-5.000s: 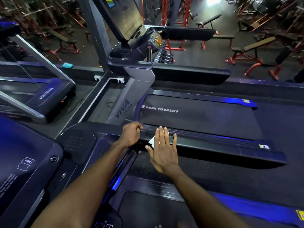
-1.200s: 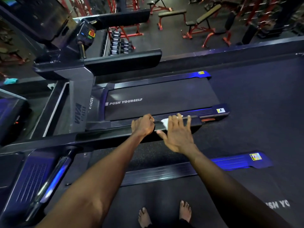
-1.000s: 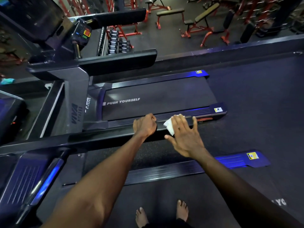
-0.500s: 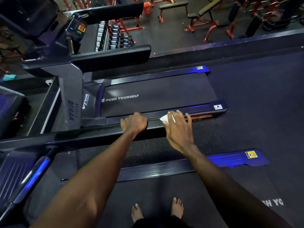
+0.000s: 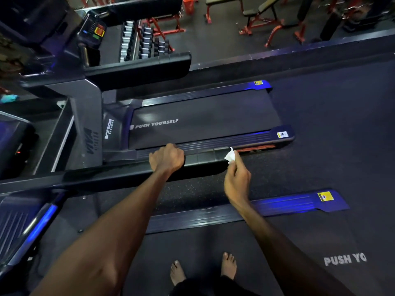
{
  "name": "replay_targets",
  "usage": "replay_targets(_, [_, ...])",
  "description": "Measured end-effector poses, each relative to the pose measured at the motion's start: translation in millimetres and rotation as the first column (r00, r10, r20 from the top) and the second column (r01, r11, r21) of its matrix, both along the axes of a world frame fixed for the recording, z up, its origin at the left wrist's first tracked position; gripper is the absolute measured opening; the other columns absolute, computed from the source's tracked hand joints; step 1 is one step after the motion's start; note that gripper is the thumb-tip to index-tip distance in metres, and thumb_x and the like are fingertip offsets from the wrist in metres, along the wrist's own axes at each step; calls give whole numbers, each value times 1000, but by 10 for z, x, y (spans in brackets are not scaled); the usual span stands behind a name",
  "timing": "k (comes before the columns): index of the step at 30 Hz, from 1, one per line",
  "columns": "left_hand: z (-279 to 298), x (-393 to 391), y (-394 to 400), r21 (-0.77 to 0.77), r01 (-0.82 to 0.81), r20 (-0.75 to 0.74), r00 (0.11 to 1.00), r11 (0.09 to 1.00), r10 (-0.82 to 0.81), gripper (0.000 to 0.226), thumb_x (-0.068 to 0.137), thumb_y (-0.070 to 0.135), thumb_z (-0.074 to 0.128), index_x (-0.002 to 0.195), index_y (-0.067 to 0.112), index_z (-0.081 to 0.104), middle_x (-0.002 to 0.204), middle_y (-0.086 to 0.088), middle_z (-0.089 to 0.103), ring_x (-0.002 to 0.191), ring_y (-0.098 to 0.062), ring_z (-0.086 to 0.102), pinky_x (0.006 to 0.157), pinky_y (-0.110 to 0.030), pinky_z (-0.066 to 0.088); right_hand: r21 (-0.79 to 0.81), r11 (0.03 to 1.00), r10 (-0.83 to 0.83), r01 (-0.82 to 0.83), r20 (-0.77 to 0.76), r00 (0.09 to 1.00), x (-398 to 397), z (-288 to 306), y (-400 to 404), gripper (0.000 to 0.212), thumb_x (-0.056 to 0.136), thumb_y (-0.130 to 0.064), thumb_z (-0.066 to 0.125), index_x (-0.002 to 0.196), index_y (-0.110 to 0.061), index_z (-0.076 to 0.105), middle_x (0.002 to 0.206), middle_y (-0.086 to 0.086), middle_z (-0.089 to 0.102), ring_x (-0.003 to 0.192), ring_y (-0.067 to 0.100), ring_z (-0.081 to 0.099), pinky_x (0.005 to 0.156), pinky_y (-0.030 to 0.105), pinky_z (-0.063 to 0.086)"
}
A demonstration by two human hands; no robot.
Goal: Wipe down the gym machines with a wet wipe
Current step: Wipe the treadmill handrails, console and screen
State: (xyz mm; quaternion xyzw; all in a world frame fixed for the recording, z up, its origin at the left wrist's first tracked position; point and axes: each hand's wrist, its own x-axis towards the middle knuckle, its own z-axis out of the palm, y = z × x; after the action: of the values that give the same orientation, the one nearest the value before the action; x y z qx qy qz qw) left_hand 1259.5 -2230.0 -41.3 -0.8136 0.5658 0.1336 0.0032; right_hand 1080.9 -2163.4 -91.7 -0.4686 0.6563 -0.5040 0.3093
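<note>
I stand barefoot on a treadmill belt (image 5: 213, 248). Its black side handrail (image 5: 119, 175) runs across the middle of the view. My left hand (image 5: 166, 159) grips the handrail from above, fingers curled over its far edge. My right hand (image 5: 236, 178) is just off the handrail's right end and pinches a small white wet wipe (image 5: 230, 155) between thumb and fingertips. The wipe sticks up beside the rail's end cap; contact with the rail is unclear.
A second treadmill (image 5: 203, 118) marked PUSH YOURSELF lies beyond the rail, its console (image 5: 94, 33) and handrail (image 5: 139, 67) at upper left. A dumbbell rack (image 5: 145, 43) and red benches (image 5: 267, 16) stand farther back. Dark rubber floor (image 5: 342, 124) spreads to the right.
My right hand slid the wipe rightward along the handrail to its end, then went from flat on the rail to pinching the wipe off the end. My left hand kept its grip.
</note>
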Motion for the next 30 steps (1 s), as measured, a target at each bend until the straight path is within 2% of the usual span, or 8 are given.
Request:
replay_targets(5, [-10,-1,-9,-12,6,-1,1000,1000,-6,40,93,28,38,117,18,68,120,-14,68,109,-36,62,96,-42,40,138,979,-192,150,375,907,82,119,-267,28,96,-23,47,110,-8,67,102,-2,66,95,13,57,85,26,41])
replay_targets(10, [-33,7,-9,-27,9,8,1000,1000,-9,41,94,29,37,122,20,66,121,-14,67,109,-36,62,98,-42,40,282,950,-250,136,425,870,132,121,-171,25,108,-27,35,112,-6,49,82,-5,46,71,6,43,68,25,31])
replay_targets(15, [-44,1,-13,-21,-3,5,1000,1000,4,42,94,29,37,122,20,67,123,-14,67,112,-36,61,100,-42,39,306,951,-204,41,524,827,153,154,-436,54,109,-35,26,137,5,51,131,5,55,127,17,50,80,-8,31])
replay_targets(18, [-34,-3,-4,-23,7,6,1000,1000,-7,42,95,30,37,122,19,66,122,-14,67,111,-36,61,99,-43,39,397,915,-228,-71,654,722,131,47,-279,64,106,-51,23,153,-10,32,156,4,34,146,21,29,118,26,25])
replay_targets(23, [-9,-11,7,-28,4,1,1000,1000,-4,41,96,30,37,123,17,65,124,-15,66,113,-37,60,100,-43,38,324,944,-194,-60,693,694,86,68,-387,72,102,-60,6,139,-18,52,100,-12,51,81,0,40,76,18,40])
replay_targets(25, [1,-12,10,-32,1,-11,1000,1000,-2,41,96,30,37,125,18,64,125,-15,65,114,-37,59,101,-42,38,304,952,-209,-21,704,679,68,68,-527,77,104,-56,6,136,-7,57,135,4,58,116,13,52,96,24,35])
replay_targets(27, [2,-14,15,-30,1,-14,1000,1000,-1,42,96,30,37,127,19,63,126,-14,65,114,-36,59,101,-43,38,368,929,-264,-46,745,612,105,-3,-487,76,101,-63,13,145,-11,47,158,10,36,146,24,30,118,40,20])
replay_targets(30, [3,-16,21,-32,1,-20,1000,999,-2,42,96,30,37,125,18,64,123,-14,66,111,-36,60,103,-45,39,483,867,-370,-120,787,494,153,-61,-296,85,95,-72,22,156,-14,24,160,17,13,148,39,11,121,57,17])
